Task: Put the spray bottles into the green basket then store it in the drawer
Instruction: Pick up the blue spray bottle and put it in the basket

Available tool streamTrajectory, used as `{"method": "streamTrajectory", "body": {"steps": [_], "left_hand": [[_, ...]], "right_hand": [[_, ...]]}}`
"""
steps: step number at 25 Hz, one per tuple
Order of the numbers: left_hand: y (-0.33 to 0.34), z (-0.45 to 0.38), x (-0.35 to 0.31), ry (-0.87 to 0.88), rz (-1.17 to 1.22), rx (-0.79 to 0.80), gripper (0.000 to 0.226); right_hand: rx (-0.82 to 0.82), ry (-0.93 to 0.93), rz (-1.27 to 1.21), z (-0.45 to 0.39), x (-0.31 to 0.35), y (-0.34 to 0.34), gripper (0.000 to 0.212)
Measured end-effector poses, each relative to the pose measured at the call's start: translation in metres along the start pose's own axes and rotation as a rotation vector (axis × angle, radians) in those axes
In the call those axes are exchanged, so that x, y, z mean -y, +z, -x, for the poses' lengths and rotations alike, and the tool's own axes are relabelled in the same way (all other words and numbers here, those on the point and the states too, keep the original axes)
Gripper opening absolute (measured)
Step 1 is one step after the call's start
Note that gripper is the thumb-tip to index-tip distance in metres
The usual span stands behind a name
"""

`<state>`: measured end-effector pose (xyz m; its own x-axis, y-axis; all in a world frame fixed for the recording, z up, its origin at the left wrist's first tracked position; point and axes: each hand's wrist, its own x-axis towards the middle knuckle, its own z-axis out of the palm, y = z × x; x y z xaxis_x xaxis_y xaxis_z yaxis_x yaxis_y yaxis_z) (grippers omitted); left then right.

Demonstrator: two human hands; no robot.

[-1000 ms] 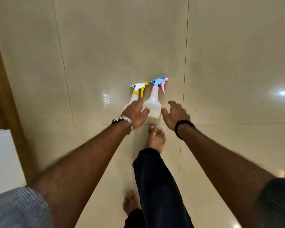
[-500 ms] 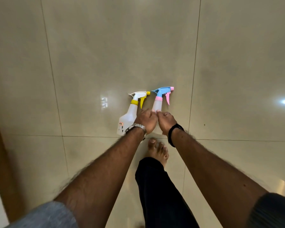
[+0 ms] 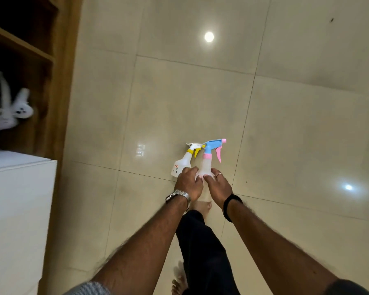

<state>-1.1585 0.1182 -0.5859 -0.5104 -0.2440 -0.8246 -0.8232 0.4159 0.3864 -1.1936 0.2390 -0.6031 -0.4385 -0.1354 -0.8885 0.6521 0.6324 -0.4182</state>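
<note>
Both hands are wrapped around the body of the blue-and-pink spray bottle (image 3: pixel 209 165), which stands on the tiled floor (image 3: pixel 296 124): the left hand (image 3: pixel 188 184) curls over its left side, the right hand (image 3: pixel 218 185) over its right, fingertips nearly meeting in front. Whether the bottle's base touches the floor I cannot tell. The yellow-and-white spray bottle (image 3: pixel 184 161) stands just beyond the left hand, touching or almost touching the knuckles, and nobody grips it. Judging by this, the task is at its very start: neither bottle is in a basket, and no green basket appears anywhere in view. Far out to the left of the left hand is a wooden shelf unit (image 3: pixel 51 81) with a white cabinet (image 3: pixel 19 209) nearer; any drawer there is not discernible. Loading both bottles and storing the basket remain.
</note>
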Motion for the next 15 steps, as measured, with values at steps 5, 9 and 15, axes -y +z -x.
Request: {"method": "streamTrajectory", "body": {"steps": [5,9,15], "left_hand": [[-0.058,0.120,0.011,-0.081,0.291,-0.128,0.040],[-0.082,0.209,0.046,-0.119,0.383,-0.199,0.046],[-0.083,0.373,0.130,-0.140,0.543,-0.335,0.045]], "right_hand": [[0.081,-0.121,0.172,0.117,0.056,0.027,0.053],[0.132,-0.276,0.429,0.196,0.066,0.061,0.053],[0.297,-0.430,0.726,0.327,0.036,0.129,0.049]]}}
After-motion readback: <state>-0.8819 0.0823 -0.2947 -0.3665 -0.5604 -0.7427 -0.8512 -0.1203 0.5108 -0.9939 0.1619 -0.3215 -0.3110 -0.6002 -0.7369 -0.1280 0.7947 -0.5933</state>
